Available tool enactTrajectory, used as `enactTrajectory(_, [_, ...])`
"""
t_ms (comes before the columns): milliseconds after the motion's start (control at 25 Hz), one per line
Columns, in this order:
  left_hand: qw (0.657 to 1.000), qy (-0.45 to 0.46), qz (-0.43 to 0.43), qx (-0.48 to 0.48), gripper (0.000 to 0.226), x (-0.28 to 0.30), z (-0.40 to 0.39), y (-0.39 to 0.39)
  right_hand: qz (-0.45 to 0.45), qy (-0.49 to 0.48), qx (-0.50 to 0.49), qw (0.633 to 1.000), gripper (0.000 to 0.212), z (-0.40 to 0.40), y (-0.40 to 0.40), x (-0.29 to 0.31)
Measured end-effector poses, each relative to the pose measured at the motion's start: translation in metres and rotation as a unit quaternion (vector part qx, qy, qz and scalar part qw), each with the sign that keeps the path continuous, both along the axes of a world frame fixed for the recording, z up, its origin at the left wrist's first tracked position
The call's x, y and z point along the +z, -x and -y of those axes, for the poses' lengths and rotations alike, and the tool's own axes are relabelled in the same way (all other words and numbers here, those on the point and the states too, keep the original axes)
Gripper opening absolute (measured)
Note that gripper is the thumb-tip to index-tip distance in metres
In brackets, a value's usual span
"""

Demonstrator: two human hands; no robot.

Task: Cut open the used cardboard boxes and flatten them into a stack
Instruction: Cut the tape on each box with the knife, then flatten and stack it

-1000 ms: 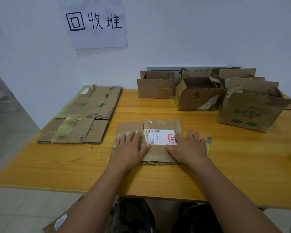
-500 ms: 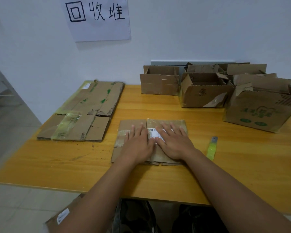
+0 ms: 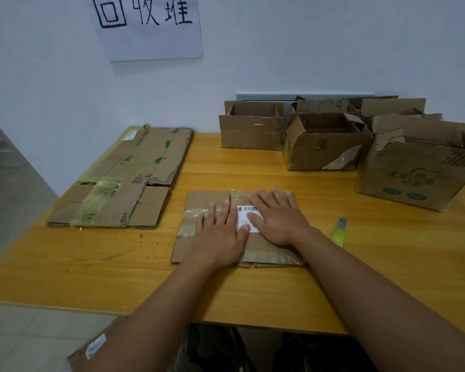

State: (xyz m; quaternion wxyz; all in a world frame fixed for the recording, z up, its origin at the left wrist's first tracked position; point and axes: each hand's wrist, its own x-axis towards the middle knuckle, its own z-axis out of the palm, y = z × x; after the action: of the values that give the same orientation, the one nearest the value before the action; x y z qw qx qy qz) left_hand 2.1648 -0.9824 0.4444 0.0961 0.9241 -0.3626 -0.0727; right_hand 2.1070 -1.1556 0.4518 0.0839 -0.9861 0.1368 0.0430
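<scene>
Two flat hands, left hand (image 3: 220,237) and right hand (image 3: 277,217), press the flattened box (image 3: 207,200) mid-surface, fingers straight, partly covering its barcode label (image 3: 249,210); wall sign (image 3: 148,25) above reads 回收堆; flattened stack (image 3: 124,178) lies left of the box.

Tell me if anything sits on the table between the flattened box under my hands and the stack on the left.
Nothing visible does. Bare table separates the flattened box from the stack. Both hands, left and right, press flat on it.

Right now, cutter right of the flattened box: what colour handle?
Bright yellow-green, grey metal tip: the cutter, head view.
</scene>
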Motion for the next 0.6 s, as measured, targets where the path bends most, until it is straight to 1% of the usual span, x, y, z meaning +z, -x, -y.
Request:
enactTrajectory(80, [0.999, 0.024, 0.03, -0.014, 0.065, 0.002, -0.003, 0.003, 0.001, 0.002, -0.008, 1.0, 0.063, 0.0, 0.0, -0.003])
enactTrajectory(200, [0.99, 0.066, 0.121, -0.039, 0.05, 0.007, -0.008, 0.01, -0.008, -0.006, -0.023, 1.0, 0.064, -0.002, -0.002, 0.002])
enactTrajectory(280, [0.986, 0.057, 0.153, -0.045, 0.044, 0.012, -0.008, 0.012, -0.019, -0.013, -0.048, 0.999, 0.066, -0.005, -0.001, 0.009])
enactTrajectory(320, [0.988, 0.044, 0.146, -0.038, 0.045, 0.014, -0.007, 0.012, -0.023, -0.005, -0.067, 0.997, 0.067, -0.007, -0.001, 0.014])
enactTrajectory(360, [0.992, 0.027, 0.12, -0.024, 0.048, 0.016, -0.006, 0.011, -0.024, 0.011, -0.09, 0.996, 0.07, -0.011, -0.001, 0.018])
enactTrajectory(440, [0.999, -0.01, 0.036, -0.002, 0.061, 0.015, -0.005, 0.01, -0.021, 0.04, -0.128, 0.991, 0.079, -0.021, 0.0, 0.025])
enactTrajectory(480, [1.0, -0.023, 0.005, 0.001, 0.067, 0.013, -0.005, 0.01, -0.021, 0.039, -0.144, 0.989, 0.085, -0.025, 0.002, 0.026])
enactTrajectory(560, [0.999, -0.033, -0.01, -0.008, 0.075, 0.006, -0.006, 0.011, -0.02, -0.015, -0.179, 0.984, 0.094, -0.027, 0.007, 0.027])
enactTrajectory(600, [0.999, -0.031, -0.007, -0.014, 0.078, 0.004, -0.006, 0.01, -0.017, -0.061, -0.202, 0.977, 0.093, -0.024, 0.01, 0.028])
